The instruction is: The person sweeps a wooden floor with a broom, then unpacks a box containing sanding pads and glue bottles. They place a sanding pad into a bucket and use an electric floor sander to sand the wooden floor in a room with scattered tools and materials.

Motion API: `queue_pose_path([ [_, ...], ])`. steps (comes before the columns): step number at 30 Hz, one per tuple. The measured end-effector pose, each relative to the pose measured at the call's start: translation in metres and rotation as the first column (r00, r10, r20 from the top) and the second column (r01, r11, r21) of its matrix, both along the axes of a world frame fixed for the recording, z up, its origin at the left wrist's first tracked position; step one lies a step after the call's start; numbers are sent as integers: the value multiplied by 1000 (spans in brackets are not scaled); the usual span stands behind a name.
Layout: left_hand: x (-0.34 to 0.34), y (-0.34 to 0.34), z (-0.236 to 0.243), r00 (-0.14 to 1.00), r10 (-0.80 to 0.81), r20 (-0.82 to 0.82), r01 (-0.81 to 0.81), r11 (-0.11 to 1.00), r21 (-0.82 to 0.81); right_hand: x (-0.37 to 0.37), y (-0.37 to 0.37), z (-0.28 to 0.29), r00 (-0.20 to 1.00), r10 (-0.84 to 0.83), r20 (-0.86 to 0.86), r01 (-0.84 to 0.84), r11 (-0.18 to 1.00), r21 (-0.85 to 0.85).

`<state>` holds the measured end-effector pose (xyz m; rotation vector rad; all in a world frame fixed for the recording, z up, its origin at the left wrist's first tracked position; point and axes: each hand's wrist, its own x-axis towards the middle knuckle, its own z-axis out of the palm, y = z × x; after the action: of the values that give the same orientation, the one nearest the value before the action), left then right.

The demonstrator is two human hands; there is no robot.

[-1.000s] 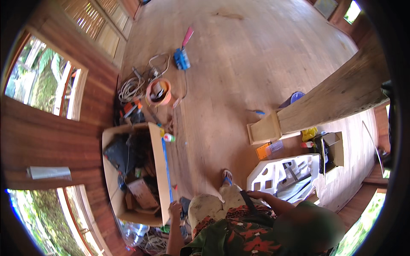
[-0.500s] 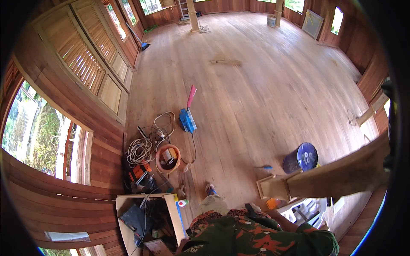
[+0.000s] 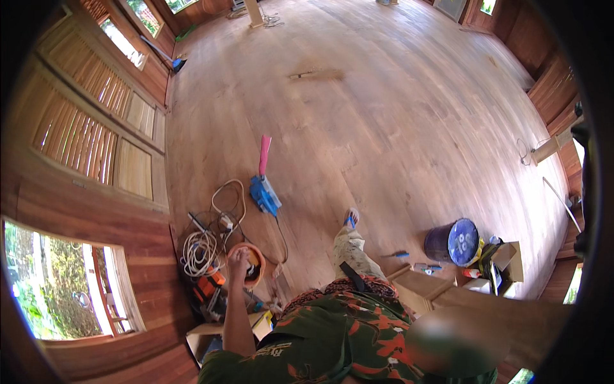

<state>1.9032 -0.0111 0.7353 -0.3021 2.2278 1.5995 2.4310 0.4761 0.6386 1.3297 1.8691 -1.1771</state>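
Observation:
My left hand (image 3: 239,262) hangs at the end of a bare forearm, in front of a round orange tub (image 3: 255,281). Its fingers look curled closed; whatever they may hold is hidden. Part of the tub's contents shows past the hand, with a pale piece and something dark inside. Just left of the tub lies a coil of white cable (image 3: 200,254). Beyond it, a blue power tool (image 3: 265,195) with a long pink sleeve (image 3: 265,153) rests on the floor. My right hand is out of view; a blurred patch covers the area by my right sleeve.
A dark blue bucket (image 3: 441,243) lies by a wooden post (image 3: 486,301) at lower right. Near it are a blue-handled brush (image 3: 401,254) and an open cardboard box (image 3: 509,260). Orange tool (image 3: 208,285) and wooden box (image 3: 201,336) sit at left. Wooden floorboards (image 3: 358,128) stretch ahead.
My left forearm and hand have come into view over the tub. One sandalled foot now shows farther forward and to the right. The view has tilted down, and the box by the bucket has appeared.

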Motion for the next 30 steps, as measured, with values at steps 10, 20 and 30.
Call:
queue_pose_path([
  [10,-59,87,-131,826,-389,408,437,899,-30,-373,230,17,940,-218,-262,240,969,56],
  [20,-254,200,-155,850,-58,524,-136,936,325,-755,400,10,960,-52,-276,64,997,37],
  [30,-612,292,-130,933,-99,347,84,995,58,-936,408,-31,993,120,-3,-120,986,-114],
])
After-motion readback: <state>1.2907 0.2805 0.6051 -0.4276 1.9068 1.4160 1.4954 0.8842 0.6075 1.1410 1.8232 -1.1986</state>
